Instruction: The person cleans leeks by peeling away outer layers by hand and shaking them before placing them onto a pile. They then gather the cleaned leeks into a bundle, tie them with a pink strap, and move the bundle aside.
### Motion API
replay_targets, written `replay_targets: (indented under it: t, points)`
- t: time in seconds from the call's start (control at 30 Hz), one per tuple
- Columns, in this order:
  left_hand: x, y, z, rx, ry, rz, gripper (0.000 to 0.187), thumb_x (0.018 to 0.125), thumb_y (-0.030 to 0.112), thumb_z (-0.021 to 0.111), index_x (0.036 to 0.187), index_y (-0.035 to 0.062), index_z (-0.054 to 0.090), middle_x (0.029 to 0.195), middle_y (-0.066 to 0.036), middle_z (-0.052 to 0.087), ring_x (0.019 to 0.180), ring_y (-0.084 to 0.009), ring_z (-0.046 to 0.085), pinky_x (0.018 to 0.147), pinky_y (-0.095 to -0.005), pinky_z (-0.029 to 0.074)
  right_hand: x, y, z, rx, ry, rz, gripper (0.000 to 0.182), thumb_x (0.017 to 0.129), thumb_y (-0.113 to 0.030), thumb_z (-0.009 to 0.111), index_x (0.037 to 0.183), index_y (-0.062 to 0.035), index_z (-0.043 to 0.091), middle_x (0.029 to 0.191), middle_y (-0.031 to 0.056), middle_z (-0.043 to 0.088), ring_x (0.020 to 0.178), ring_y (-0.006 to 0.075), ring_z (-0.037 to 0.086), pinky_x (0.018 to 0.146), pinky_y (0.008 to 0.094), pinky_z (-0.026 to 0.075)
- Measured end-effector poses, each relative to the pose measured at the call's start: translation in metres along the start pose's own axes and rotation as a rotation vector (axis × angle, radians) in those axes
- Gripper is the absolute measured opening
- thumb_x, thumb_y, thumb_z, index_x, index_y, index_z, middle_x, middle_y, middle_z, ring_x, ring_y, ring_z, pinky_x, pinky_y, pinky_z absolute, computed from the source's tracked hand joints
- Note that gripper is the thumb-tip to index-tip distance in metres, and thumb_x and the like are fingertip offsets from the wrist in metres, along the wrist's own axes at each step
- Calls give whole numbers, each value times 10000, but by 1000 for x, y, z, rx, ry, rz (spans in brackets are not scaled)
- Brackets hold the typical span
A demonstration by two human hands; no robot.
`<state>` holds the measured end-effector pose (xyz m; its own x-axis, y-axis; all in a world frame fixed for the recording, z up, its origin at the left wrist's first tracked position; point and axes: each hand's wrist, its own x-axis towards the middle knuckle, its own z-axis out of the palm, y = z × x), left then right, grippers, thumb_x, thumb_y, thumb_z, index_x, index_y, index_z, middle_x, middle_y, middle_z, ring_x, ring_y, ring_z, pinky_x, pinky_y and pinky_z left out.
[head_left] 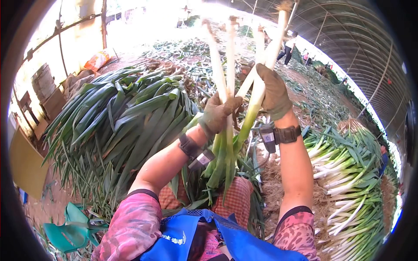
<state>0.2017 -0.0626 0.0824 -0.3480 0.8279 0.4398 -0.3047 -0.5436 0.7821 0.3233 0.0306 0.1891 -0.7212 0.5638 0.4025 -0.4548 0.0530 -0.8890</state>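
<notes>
We hold leeks up in front of us, root ends uppermost and green leaves hanging down toward our lap. Our left hand (220,114), in a dark work glove, is closed around a pair of pale stalks (230,56) that rise side by side, their tops spread slightly apart. Our right hand (275,92), gloved too, grips a thicker leek (253,106) that leans to the right, its root tuft above the fingers; another white stalk crosses close by it, and we cannot tell which hand bears that one. We wear a strapped device on each wrist, a blue apron (187,237) and checked trousers (237,198).

To our left lies a big heap of leeks (126,115), its long dark leaves drooping toward us. To our right, a long row of leeks (348,191) lies on the ground, white shanks and roots pointing inward. We have a green plastic chair (65,235) at lower left and an orange-and-white sack (96,60) beyond the heap. Farther off, a person (288,48) stands among scattered leaves under the arched roof (357,35).
</notes>
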Motion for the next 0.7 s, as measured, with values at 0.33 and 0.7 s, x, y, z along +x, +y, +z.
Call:
replay_targets:
  t: [0.33, 0.7]
  points:
    - [2, 5, 29, -103, -226, 127, 421, 828, 227, 747, 1173, 40, 596, 1020, -26, 634, 903, -104, 577, 778, -258, 481, -9, -1, 14, -403, 136, -165, 389, 926, -282, 644, 1168, 22, 618, 982, 35, 659, 855, 96, 579, 764, 252, 485]
    - [6, 0, 37, 104, -220, 86, 399, 838, 176, 738, 1175, 16, 597, 1023, -35, 655, 913, -113, 604, 817, -290, 500, -16, -9, -8, -413, 154, -73, 401, 956, -325, 612, 1139, 33, 609, 961, 78, 674, 823, 132, 647, 731, 274, 533]
